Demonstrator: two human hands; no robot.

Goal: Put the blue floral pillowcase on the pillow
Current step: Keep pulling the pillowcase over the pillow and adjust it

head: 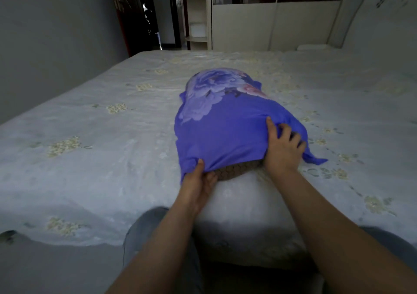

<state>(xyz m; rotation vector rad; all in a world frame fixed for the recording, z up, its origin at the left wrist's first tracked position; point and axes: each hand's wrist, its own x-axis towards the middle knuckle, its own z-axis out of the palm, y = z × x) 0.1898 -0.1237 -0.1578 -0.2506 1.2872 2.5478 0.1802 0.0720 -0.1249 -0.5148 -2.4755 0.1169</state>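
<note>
Here, in the head view, you are kneeling or leaning at the near edge of the bed [90, 154], and the pillow [243, 205] lies lengthwise in front of you, its near end white and bare, its far part already inside the blue floral pillowcase [216, 122]. The case covers the pillow from its far end down to roughly the middle; a big pale-purple flower with a touch of pink is printed on the far half, and the near half is plain blue. Just under the case's open hem a strip of brownish, honeycomb-patterned fabric [234, 172] shows, lying against the white part of the pillow.

Your left hand [198, 183] pinches the hem at its left corner, thumb on top of the blue cloth and fingers tucked beneath it. Your right hand [282, 149] grips a bunched fold of the case near its right edge, fingers curled into the cloth so that it gathers into wrinkles around them; a loose blue corner sticks out to the right past this hand and rests on the bedsheet.

The bedsheet is pale with small yellowish flower sprigs. Beyond the bed stand a white wardrobe [243, 27] and an open doorway [149, 14] in the far wall
</note>
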